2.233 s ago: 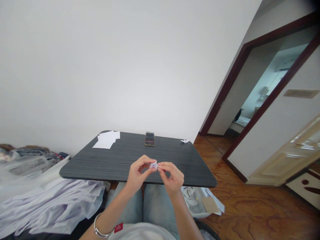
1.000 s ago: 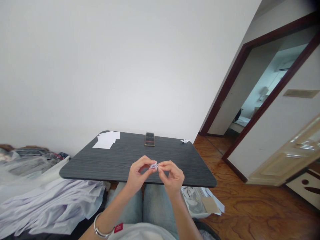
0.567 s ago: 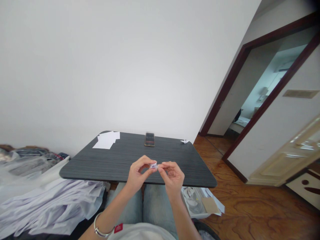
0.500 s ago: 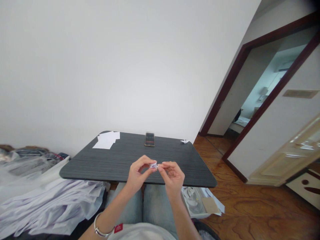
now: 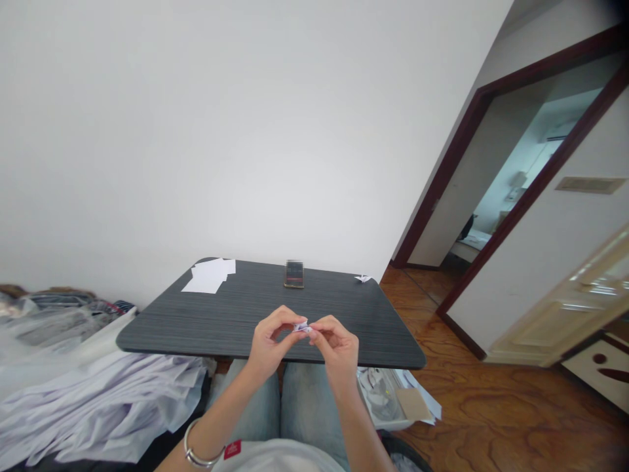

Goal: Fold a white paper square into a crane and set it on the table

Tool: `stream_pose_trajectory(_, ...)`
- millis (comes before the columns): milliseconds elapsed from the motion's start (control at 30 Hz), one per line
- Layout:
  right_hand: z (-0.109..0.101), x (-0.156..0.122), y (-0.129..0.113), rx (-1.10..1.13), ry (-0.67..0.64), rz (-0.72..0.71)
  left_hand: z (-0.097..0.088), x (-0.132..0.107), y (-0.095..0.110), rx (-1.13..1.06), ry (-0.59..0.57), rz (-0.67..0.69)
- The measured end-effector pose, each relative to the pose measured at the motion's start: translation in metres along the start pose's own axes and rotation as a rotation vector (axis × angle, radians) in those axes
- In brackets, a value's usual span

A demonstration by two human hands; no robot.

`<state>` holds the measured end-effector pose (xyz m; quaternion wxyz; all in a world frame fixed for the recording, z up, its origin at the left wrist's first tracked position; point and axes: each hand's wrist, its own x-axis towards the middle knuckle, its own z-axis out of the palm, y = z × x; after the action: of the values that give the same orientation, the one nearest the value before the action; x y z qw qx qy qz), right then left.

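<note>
A small folded white paper (image 5: 301, 326) is held above the near edge of the dark table (image 5: 246, 314). My left hand (image 5: 271, 337) pinches its left side between thumb and fingers. On the opposite side, my right hand (image 5: 339, 344) grips the paper's right end with thumb and forefinger, the other fingers curled. The fingertips cover part of the paper, so its full shape is hidden. At the table's far right lies a folded white paper piece (image 5: 363, 278) with pointed ends. Several flat white sheets (image 5: 206, 275) overlap at the far left.
A phone (image 5: 294, 274) stands upright near the table's back edge, close to the white wall (image 5: 295, 131). Below on the right, a white box (image 5: 386, 396) holds assorted items. White cloth (image 5: 108, 406) and plastic-wrapped things are heaped at the left. A doorway opens at the right.
My right hand has shifted slightly left, closer to my left hand, and its curled fingers are drawn in more. The paper's visible folds look a little different. My left hand has barely moved.
</note>
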<state>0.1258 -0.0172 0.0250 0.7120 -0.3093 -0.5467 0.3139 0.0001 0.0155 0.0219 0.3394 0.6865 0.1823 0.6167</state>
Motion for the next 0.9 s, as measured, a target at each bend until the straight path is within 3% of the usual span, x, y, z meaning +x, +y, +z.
stream_pose_trajectory(200, 0.0018, -0.001, 0.0027, 0.164, -0.003, 0.168, -0.0002, -0.0003, 0.0003, -0.004, -0.002, -0.001)
stream_pose_trajectory(400, 0.0038, -0.0004, 0.0035, 0.206, 0.023, 0.16, -0.0006, -0.0011, -0.0002, -0.009, -0.003, -0.001)
stream_pose_trajectory(533, 0.0031, -0.0005, 0.0018, 0.138, 0.023, 0.105, -0.0003, -0.001, -0.0005, -0.012, 0.0, -0.009)
stream_pose_trajectory(733, 0.0024, -0.0014, -0.002, -0.013, 0.031, -0.085, 0.0002, -0.0006, -0.0004, -0.02, 0.0, -0.007)
stream_pose_trajectory(900, 0.0022, -0.0001, -0.0033, -0.059, 0.02, -0.12, 0.0004, -0.0006, 0.0011, -0.018, -0.001, -0.012)
